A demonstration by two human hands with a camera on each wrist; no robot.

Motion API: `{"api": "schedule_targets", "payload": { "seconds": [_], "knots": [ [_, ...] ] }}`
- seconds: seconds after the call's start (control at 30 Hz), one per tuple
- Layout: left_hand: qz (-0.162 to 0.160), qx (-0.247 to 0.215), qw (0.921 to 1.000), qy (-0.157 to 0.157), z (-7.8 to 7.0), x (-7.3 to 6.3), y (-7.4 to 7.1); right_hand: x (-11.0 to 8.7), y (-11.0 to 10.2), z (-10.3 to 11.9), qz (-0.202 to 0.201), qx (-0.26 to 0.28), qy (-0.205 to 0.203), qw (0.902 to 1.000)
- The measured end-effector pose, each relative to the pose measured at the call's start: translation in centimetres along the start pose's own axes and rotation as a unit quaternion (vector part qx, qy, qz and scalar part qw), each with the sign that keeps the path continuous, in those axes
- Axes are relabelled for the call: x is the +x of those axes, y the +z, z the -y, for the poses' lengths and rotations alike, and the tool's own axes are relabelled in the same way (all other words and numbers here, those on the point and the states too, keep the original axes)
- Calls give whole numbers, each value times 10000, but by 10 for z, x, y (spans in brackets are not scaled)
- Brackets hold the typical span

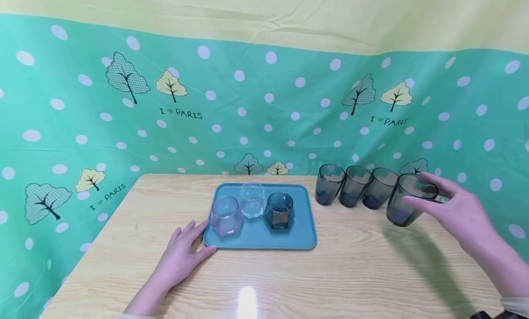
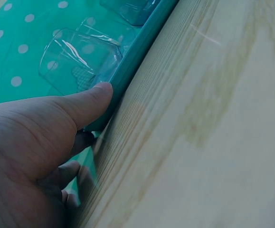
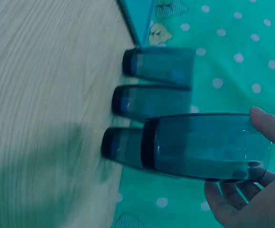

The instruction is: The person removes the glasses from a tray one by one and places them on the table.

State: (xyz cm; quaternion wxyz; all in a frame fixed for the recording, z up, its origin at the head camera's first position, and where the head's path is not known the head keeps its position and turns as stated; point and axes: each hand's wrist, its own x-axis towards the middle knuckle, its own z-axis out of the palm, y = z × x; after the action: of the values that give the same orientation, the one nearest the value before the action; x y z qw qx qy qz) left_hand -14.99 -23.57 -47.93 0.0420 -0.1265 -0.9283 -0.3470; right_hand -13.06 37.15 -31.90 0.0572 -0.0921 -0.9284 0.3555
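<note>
My right hand [image 1: 463,209] grips a dark tinted tall drinking glass [image 1: 402,206] near its rim, thumb on one side and fingers on the other. The right wrist view shows this glass [image 3: 199,147] tilted and raised off the table. Beside it, three matching dark glasses [image 1: 328,186] stand in a row. At the left front corner of a blue tray [image 1: 264,241], my left hand [image 1: 179,257] rests with spread fingers, its thumb [image 2: 92,102] touching the rim. On the tray are a pinkish clear glass [image 1: 226,218], a clear glass [image 1: 252,202] and a dark short glass [image 1: 279,211].
The wooden table [image 1: 330,282] carries everything and ends at the back against a green dotted curtain [image 1: 268,126]. The row of dark glasses stands close to the tray's right side. A long shadow falls on the table below my right hand.
</note>
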Motion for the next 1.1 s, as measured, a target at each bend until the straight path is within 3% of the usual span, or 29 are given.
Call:
{"api": "schedule_targets", "payload": {
  "seconds": [0.37, 0.8, 1.1],
  "knots": [
    [27, -27, 10000, -29, -2, 0, -1, 15, -13, -27, -286, -434, 280, 9983],
    [41, 3, 10000, -17, -4, 1, 0, 44, -7, -61, -545, 207, 957, 9937],
    [34, 54, 10000, -20, -3, 0, -1, 63, 0, -77, -479, 452, 1052, 9923]
  ]
}}
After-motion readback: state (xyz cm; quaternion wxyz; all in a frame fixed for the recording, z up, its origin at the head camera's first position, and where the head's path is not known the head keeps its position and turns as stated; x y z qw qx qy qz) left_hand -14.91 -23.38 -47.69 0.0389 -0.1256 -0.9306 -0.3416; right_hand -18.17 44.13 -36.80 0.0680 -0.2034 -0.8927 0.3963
